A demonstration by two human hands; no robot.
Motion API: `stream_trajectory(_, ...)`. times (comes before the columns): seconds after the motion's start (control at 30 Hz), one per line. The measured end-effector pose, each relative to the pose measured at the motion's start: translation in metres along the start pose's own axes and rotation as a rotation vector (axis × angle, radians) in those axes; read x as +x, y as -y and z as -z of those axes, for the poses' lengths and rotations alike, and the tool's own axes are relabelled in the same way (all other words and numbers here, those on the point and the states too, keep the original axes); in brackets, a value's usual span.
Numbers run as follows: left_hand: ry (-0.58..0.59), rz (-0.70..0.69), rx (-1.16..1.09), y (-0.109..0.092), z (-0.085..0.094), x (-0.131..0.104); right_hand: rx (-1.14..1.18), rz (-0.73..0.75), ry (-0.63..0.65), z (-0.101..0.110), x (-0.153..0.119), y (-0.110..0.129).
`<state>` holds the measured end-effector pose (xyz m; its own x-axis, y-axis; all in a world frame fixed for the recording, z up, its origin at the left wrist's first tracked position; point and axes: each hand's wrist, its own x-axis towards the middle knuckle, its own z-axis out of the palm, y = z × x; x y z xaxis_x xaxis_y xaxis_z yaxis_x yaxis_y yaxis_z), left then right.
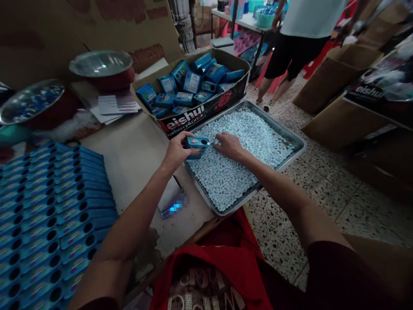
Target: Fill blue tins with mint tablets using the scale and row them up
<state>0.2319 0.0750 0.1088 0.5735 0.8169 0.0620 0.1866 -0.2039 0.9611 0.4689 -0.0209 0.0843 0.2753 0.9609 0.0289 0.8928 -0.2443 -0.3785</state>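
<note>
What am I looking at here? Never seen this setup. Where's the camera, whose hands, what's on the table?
There is no robot here: one person works with two bare hands, and the single picture comes from a camera on their head, looking forward and down.

The left hand holds a small blue container with a dark round opening. The right hand is beside it, above a metal tray of small white pellets; whether it grips any is unclear.

On the table, rows of similar blue containers stand at the picture's left. Behind the tray, an open cardboard box holds more, loosely piled. Another person stands in the background.
</note>
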Motion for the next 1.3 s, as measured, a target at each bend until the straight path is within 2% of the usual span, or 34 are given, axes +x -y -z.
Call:
stream_trajectory(0.07,-0.031,-0.019,0.076,0.000,0.000,0.001,0.375,-0.177,-0.109,-0.002,0.006,0.000)
stream_trajectory(0.13,-0.053,-0.033,0.148,0.000,-0.002,0.002,0.895,-0.291,-0.179,0.001,0.010,0.001)
stream_trajectory(0.2,-0.052,-0.039,0.190,-0.002,-0.007,0.003,1.356,-0.292,-0.171,0.008,0.011,0.008)
stream_trajectory(0.27,-0.040,-0.041,0.192,-0.006,-0.013,0.003,1.636,-0.221,-0.138,0.019,0.011,0.019)
stream_trajectory(0.33,-0.028,-0.046,0.188,-0.011,-0.018,0.003,1.748,-0.163,-0.139,0.029,0.010,0.034)
stream_trajectory(0.5,-0.038,-0.060,0.184,-0.016,-0.022,0.001,1.717,-0.088,-0.174,0.042,0.008,0.061)
stream_trajectory(0.67,-0.059,-0.049,0.130,-0.012,-0.022,-0.001,1.824,-0.152,-0.197,0.041,0.014,0.061)
stream_trajectory(0.77,-0.057,-0.047,0.093,-0.012,-0.025,-0.003,1.889,-0.131,-0.215,0.039,0.016,0.059)
stream_trajectory(0.87,-0.094,-0.099,0.137,-0.012,-0.026,-0.006,1.843,-0.070,-0.219,0.036,0.016,0.056)
stream_trajectory(0.97,-0.157,-0.154,0.156,-0.007,-0.022,-0.006,1.622,-0.015,-0.215,0.031,0.015,0.041)
stream_trajectory(1.07,-0.155,-0.081,-0.030,0.003,-0.013,-0.001,1.146,-0.006,-0.170,0.024,0.010,0.012)
stream_trajectory(1.2,-0.049,-0.041,-0.285,0.017,-0.009,0.006,0.367,0.074,-0.030,0.017,-0.013,-0.023)
stream_trajectory(1.3,0.002,-0.028,-0.391,0.022,-0.014,0.007,0.099,0.229,0.129,0.017,-0.034,-0.027)
